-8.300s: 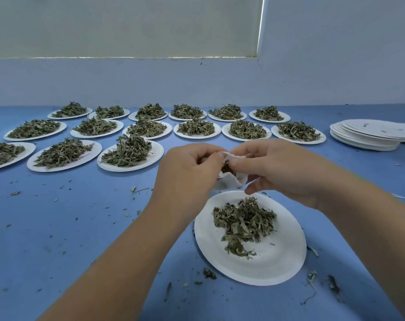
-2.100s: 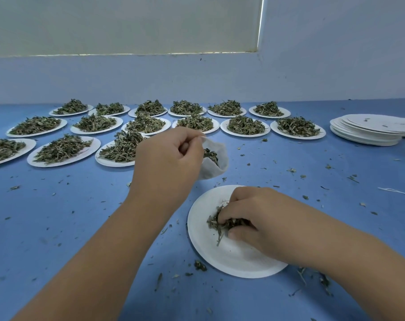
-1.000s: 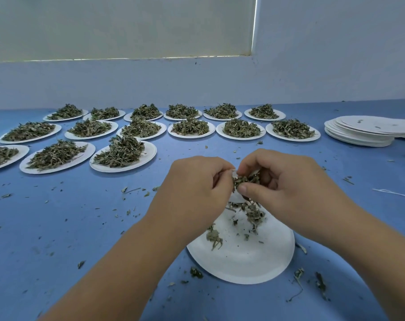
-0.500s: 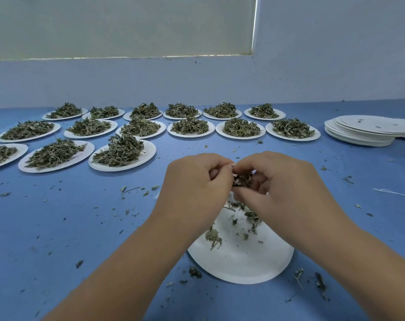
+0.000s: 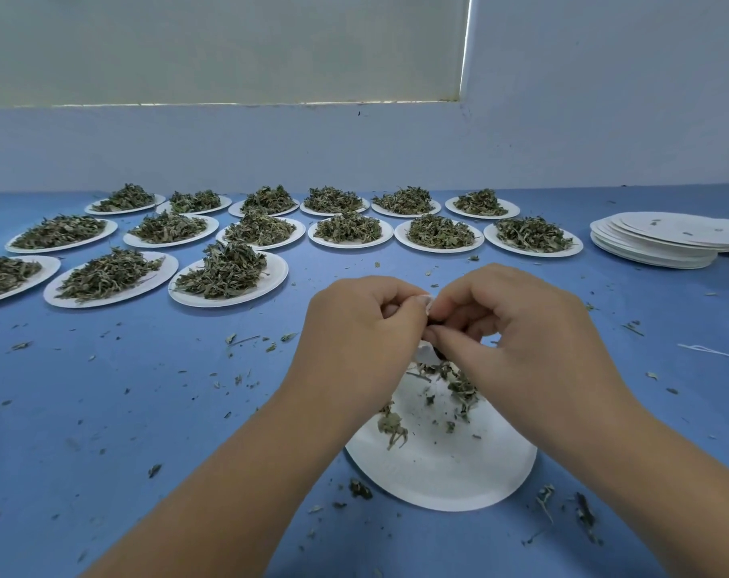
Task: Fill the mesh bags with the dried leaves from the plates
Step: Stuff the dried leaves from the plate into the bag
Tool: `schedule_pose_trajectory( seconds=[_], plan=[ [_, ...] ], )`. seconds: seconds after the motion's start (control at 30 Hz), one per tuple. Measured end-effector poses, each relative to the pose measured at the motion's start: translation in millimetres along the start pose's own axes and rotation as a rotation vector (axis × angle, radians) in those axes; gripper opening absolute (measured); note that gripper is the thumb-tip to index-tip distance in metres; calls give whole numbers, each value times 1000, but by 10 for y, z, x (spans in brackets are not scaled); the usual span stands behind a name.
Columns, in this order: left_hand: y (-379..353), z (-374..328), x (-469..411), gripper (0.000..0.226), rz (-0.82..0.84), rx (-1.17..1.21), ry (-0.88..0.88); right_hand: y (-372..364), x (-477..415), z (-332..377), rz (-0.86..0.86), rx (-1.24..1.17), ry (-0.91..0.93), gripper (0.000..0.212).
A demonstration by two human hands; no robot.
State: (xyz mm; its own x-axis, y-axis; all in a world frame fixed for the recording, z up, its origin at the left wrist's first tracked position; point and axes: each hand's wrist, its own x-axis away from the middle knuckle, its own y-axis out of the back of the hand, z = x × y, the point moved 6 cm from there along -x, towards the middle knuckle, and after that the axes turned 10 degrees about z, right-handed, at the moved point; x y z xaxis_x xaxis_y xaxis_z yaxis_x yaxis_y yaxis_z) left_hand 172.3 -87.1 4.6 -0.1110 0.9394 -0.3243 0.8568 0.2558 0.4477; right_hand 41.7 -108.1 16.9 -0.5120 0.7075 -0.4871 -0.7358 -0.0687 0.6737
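Two hands (image 5: pixel 363 323) drawn closer, one mesh bag (image 5: pixel 426 353), fifteen heaped plates (image 5: pixel 277 272)

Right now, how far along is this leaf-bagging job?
Done: a stack of empty paper plates sits far right. In hand: left grip and right grip pinch a mesh bag over a plate holding only scraps. Left: three rows of heaped plates.

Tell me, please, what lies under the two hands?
A plate with a few loose leaves. Between the left hand and right hand, only slivers of the white bag they pinch show; its contents are covered by fingers.
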Motion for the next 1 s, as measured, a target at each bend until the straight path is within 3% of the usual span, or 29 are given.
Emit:
schedule_pose_trajectory(
  seconds=[0.2,0.3,0.4,0.43,0.53,0.6,0.83,1.0],
  plan=[
    [-2,11,-9,18,22,-6,9,-30,-10,19,42,66,18,16],
    [47,29,-19,16,-18,12,20,63,4,50,20,-13,30,19],
    [115,64,-25,16,-75,69,51,201,-8,0,-37,-80,-10,6],
    [132,74,-24,15,-85,82,59,222,-22,-38,-7,-87,-34,14],
    [166,88,-24,13,-107,93,74,128,-47,-156,213,-33,-125,67],
    [169,88,-25,12,-114,99,80,30,-45,-200,306,19,-163,82],
    [134,89,-12,14,-105,85,65,27,-53,-184,139,-154,-148,29],
    [109,63,-17,17,-102,47,19,61,-10,-44,36,13,-20,25]
  ],
)
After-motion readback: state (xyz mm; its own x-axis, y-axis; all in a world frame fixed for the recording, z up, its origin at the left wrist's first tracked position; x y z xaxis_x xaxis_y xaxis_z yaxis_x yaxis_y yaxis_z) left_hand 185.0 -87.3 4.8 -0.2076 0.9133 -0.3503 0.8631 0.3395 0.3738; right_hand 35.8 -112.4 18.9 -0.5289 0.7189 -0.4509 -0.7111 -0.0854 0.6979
